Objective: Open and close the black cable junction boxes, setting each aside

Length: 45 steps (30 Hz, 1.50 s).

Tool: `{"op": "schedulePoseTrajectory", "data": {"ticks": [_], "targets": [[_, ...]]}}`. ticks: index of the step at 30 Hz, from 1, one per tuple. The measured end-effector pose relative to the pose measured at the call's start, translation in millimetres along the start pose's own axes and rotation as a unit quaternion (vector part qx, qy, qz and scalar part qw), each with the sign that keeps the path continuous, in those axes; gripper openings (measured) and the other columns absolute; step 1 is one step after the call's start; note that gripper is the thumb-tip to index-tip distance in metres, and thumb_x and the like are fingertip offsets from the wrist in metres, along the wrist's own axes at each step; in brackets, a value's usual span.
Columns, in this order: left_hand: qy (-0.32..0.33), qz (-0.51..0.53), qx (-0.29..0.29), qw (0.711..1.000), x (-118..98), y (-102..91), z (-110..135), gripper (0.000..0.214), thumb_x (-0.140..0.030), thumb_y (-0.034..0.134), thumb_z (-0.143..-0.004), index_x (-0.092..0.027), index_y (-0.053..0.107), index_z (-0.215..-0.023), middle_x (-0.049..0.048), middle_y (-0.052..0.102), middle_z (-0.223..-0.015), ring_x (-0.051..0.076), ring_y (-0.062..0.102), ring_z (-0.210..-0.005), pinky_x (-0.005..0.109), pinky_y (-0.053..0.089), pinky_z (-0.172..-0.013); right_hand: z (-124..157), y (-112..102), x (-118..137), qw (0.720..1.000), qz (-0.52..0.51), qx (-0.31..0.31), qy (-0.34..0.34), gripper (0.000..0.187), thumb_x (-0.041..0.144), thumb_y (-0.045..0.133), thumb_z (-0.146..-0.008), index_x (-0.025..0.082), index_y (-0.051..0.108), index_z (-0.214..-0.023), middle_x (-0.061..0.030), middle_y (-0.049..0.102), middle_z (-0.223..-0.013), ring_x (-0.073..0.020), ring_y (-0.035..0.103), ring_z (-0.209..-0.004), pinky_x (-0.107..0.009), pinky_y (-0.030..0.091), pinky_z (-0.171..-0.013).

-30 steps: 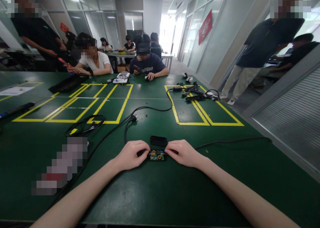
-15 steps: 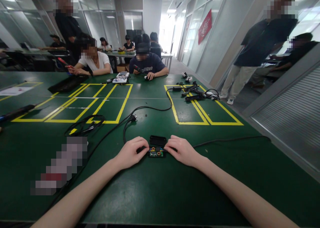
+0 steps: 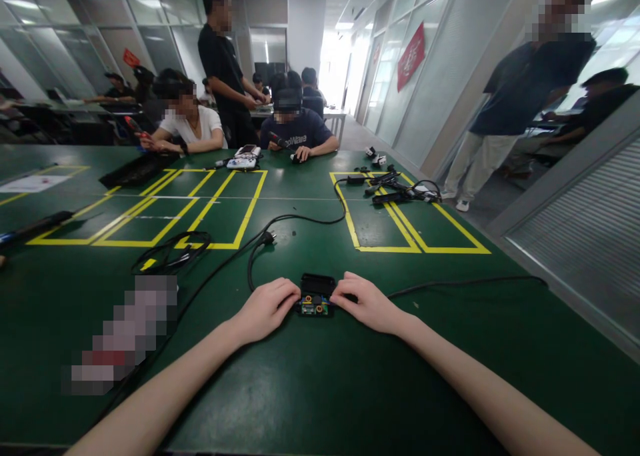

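A small circuit board [image 3: 314, 308] with copper-coloured coils lies in an opened black plastic casing on the table. Just behind it sits the black cover [image 3: 317, 283], hollow side up. My left hand [image 3: 270, 311] pinches at the board's left end, where a black power cord [image 3: 250, 264] with a plug [image 3: 269, 238] runs in. At the right end, thumb and fingers of my right hand [image 3: 367, 304] are closed on thin wires, some blue; a second black cable [image 3: 465, 283] leads out from behind this hand. Fingertips partly hide both wire ends.
The green table [image 3: 300, 389] carries yellow tape outlines. A coiled black cable [image 3: 173, 251] lies left, beside a blurred-out object [image 3: 133, 329]. Black adapters and cords [image 3: 390, 188] are heaped at the far right. Across the table, two seated people work; others stand behind.
Both hands stay at the board's ends, almost unmoved. The view has shifted slightly. A standing person in black has moved rightward behind the seated people.
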<state>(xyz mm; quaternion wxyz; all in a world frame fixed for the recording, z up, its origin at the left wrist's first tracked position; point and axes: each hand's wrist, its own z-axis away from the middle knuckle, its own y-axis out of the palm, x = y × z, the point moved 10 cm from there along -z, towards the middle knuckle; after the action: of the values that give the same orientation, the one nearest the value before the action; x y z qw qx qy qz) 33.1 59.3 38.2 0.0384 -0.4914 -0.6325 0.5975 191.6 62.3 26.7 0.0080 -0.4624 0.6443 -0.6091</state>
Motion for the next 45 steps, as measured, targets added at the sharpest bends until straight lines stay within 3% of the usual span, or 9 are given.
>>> {"op": "schedulePoseTrajectory", "data": {"ticks": [4,11,19,24,27,30,33,37,45], "targets": [[-0.005,0.008,0.006,1.000,1.2,-2.3,0.5,0.024,-0.018,0.042,-0.103,-0.020,0.065,-0.099,0.0037,0.068,-0.092,0.018,0.064,-0.084,0.028,0.051,-0.077,0.1,1.5,-2.4,1.000,-0.020,0.006,0.005,0.035,0.037,0.055,-0.106,0.020,0.068,-0.079,-0.0048,0.070,-0.080,-0.0203,0.056,-0.081,-0.033,0.044,-0.072],[0.014,0.032,0.012,0.999,-2.7,-4.7,3.5,0.023,-0.008,0.057,-0.077,-0.019,0.066,-0.095,0.0011,0.064,-0.085,0.016,0.059,-0.074,0.026,0.047,-0.068,1.0,-1.3,-1.2,0.999,-0.036,0.018,0.018,0.031,0.036,0.059,-0.104,0.020,0.068,-0.079,-0.0041,0.067,-0.080,-0.0196,0.057,-0.081,-0.031,0.044,-0.071],[0.034,0.042,-0.001,0.999,-5.7,-7.4,1.8,0.019,-0.009,0.056,-0.077,-0.019,0.067,-0.090,0.0037,0.066,-0.089,0.017,0.062,-0.079,0.026,0.049,-0.070,0.2,-5.0,6.6,1.000,0.001,0.003,-0.006,0.028,0.033,0.062,-0.101,0.021,0.067,-0.077,-0.0043,0.068,-0.078,-0.0206,0.057,-0.080,-0.034,0.045,-0.074],[0.024,0.056,-0.022,0.998,-5.1,-9.5,1.0,0.011,-0.015,0.057,-0.085,-0.019,0.068,-0.087,0.0049,0.069,-0.093,0.019,0.065,-0.087,0.030,0.053,-0.080,2.6,-27.4,-12.9,0.990,0.014,-0.122,0.068,0.025,0.031,0.069,-0.094,0.021,0.063,-0.072,-0.0010,0.060,-0.071,-0.0184,0.055,-0.070,-0.032,0.043,-0.066],[-0.017,0.023,-0.053,0.998,3.9,-10.9,0.5,0.018,-0.021,0.056,-0.093,-0.020,0.070,-0.104,0.0054,0.070,-0.095,0.021,0.066,-0.091,0.034,0.054,-0.084,3.6,-28.2,-24.5,0.982,0.048,-0.139,0.121,0.014,0.033,0.067,-0.095,0.020,0.073,-0.094,-0.0036,0.063,-0.083,-0.0217,0.062,-0.081,-0.035,0.049,-0.075],[-0.043,-0.028,-0.073,0.996,10.5,-11.2,-0.1,0.031,-0.027,0.059,-0.096,-0.020,0.068,-0.124,0.0093,0.071,-0.111,0.026,0.065,-0.105,0.042,0.054,-0.094,1.0,-18.1,-23.1,0.985,0.058,-0.106,0.121,0.021,0.034,0.072,-0.092,0.022,0.074,-0.109,-0.0075,0.067,-0.100,-0.0263,0.064,-0.100,-0.041,0.051,-0.088],[-0.048,-0.045,-0.064,0.996,12.5,-8.2,-1.4,0.027,-0.029,0.060,-0.096,-0.020,0.073,-0.117,0.0110,0.071,-0.118,0.028,0.063,-0.110,0.046,0.053,-0.097,-0.2,-11.7,-17.8,0.990,-0.012,-0.094,0.108,0.019,0.026,0.071,-0.091,0.021,0.072,-0.109,-0.0064,0.069,-0.101,-0.0235,0.064,-0.097,-0.039,0.053,-0.086],[-0.064,0.018,-0.073,0.995,15.7,-10.3,-1.3,0.018,-0.027,0.063,-0.095,-0.020,0.076,-0.104,0.0077,0.076,-0.104,0.024,0.067,-0.100,0.040,0.055,-0.093,-0.1,-4.1,-20.7,0.974,-0.160,-0.084,0.138,0.017,0.023,0.069,-0.088,0.020,0.067,-0.105,-0.0003,0.069,-0.086,-0.0160,0.063,-0.074,-0.031,0.054,-0.071],[-0.154,0.154,-0.066,0.974,32.4,-6.3,0.1,0.025,-0.031,0.063,-0.092,-0.018,0.078,-0.107,0.0047,0.082,-0.091,0.021,0.075,-0.084,0.032,0.059,-0.083,1.0,7.9,-32.8,0.925,-0.327,-0.091,0.172,0.032,0.038,0.078,-0.082,0.018,0.072,-0.107,-0.0036,0.076,-0.086,-0.0194,0.073,-0.079,-0.036,0.062,-0.079]]}}
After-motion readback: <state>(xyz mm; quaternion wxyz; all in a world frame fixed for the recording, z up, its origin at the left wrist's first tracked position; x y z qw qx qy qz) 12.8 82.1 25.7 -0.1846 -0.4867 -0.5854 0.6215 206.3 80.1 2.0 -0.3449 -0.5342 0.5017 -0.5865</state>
